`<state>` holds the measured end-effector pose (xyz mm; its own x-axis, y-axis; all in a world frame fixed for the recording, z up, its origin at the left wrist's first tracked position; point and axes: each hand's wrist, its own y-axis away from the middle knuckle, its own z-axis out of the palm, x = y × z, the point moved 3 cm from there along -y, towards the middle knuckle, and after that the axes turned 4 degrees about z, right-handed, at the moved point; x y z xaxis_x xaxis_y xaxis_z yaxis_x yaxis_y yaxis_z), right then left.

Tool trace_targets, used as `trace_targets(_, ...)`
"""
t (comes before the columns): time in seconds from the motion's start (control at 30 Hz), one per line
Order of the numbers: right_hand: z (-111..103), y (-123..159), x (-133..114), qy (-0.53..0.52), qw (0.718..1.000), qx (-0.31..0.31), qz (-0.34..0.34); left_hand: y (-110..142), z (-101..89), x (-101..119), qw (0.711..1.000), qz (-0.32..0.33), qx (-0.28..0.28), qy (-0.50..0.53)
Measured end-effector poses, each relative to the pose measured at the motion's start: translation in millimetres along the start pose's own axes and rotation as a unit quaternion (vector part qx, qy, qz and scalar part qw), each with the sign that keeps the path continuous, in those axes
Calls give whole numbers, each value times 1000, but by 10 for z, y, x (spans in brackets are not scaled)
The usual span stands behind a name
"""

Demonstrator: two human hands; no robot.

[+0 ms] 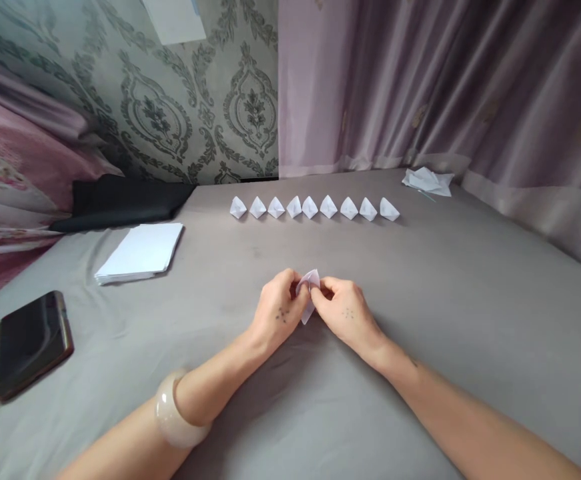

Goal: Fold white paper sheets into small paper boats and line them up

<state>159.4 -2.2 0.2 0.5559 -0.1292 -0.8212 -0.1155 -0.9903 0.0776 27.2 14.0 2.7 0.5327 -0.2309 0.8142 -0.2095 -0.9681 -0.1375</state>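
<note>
White paper (309,293), small and partly folded, sits pinched between both hands just above the grey sheet (420,320). The left hand (277,307) closes its fingertips on the paper's left edge; the right hand (343,310) does the same on the right edge, thumbs and forefingers meeting near the top fold. Both hands are nearly shut, with only the paper between them.

To do this fold well, I judge the grip should stay light and close to the crease, so the edges line up before pressing. Pulling the two sides apart evenly would keep the shape from tearing or skewing.

Beyond the hands, well apart, a row of finished folds (315,207) stands in a line. A stack of sheets (143,252) lies far left of the left hand, a phone (33,343) nearer the left forearm, and scraps (427,181) far right.
</note>
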Motion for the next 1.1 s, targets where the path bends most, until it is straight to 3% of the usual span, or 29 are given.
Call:
trace_targets(0.27, -53, -9, -21, 23, 1000, 19, 9, 13, 21, 4, 999, -34, -37, 21)
trace_targets(0.53, -38, -41, 0, 22, 1000, -12, -4, -12, -12, 28, 999, -42, -20, 6)
trace_targets(0.7, -56, -49, -8, -3, 999, -29, -35, -29, -19, -23, 990, -90, -42, 103)
trace_targets(0.8, -45, -46, 6, -42, 996, -63, -45, -40, -5, -50, 982, -83, -47, 162)
trace_targets(0.93, -33, -33, 9, -21, 997, -59, -47, -46, -13, -47, 991, -38, -38, 122)
trace_targets(1.1, -47, -18, 1, 27, 998, -17, -59, -38, -15, -66, 994, -48, -46, 83)
